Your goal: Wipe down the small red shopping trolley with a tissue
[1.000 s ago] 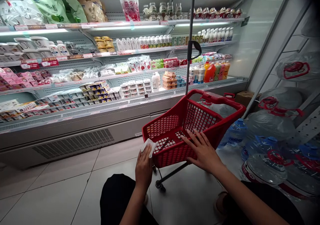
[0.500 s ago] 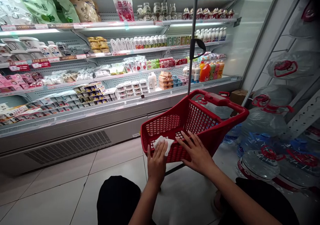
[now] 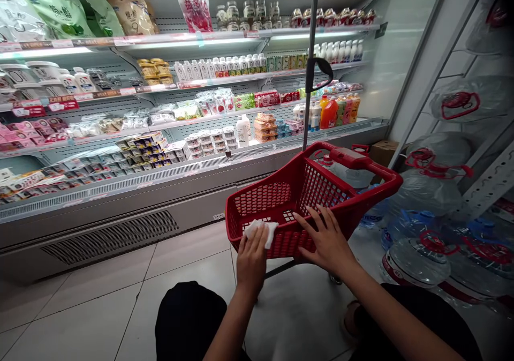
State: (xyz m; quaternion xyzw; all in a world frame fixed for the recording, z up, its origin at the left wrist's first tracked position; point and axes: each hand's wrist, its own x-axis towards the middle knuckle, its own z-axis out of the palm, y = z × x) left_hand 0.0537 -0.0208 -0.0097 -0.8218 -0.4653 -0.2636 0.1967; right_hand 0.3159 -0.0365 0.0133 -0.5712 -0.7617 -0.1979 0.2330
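- Left hand (image 3: 251, 259): fingers close together, holding one white cloth (image 3: 263, 233) against the rim of the cart's near side.
- Right hand (image 3: 326, 241): empty, fingers spread wide at the same near side, just beside the cloth — its thumb sits lower than the other fingers, by the outer wall.
- One red cart (image 3: 263, 192), in front of the person and close to the fridge (image 3: 193, 205); its mesh basket lies to the left, its single handle (image 3: 353, 160) to the right.
- One upright pole (image 3: 311, 112) rises from the cart, with one dark loop (image 3: 320, 75) partway up.
- One cloth in all, crumpled, bunched under the left fingertips.
- Two knees in black trousers (image 3: 190, 318), one at each side, and one shoe (image 3: 350, 321) partly seen on the tiled floor (image 3: 184, 267).
- Upper shelf: two green bags (image 3: 56, 10), one pink bag (image 3: 195, 7), and jars too crowded to count.
- Bottom of the fridge: two white bottles (image 3: 243, 129) beside four front stacks of tubs (image 3: 206, 142).
- Two red signs (image 3: 28, 109) hang at the left.
- One grille (image 3: 112, 236) in the fridge's base.
- Right side: several clear jugs (image 3: 417, 262) — they overlap too much for a sure count — and one brown box (image 3: 383, 153) behind the cart.
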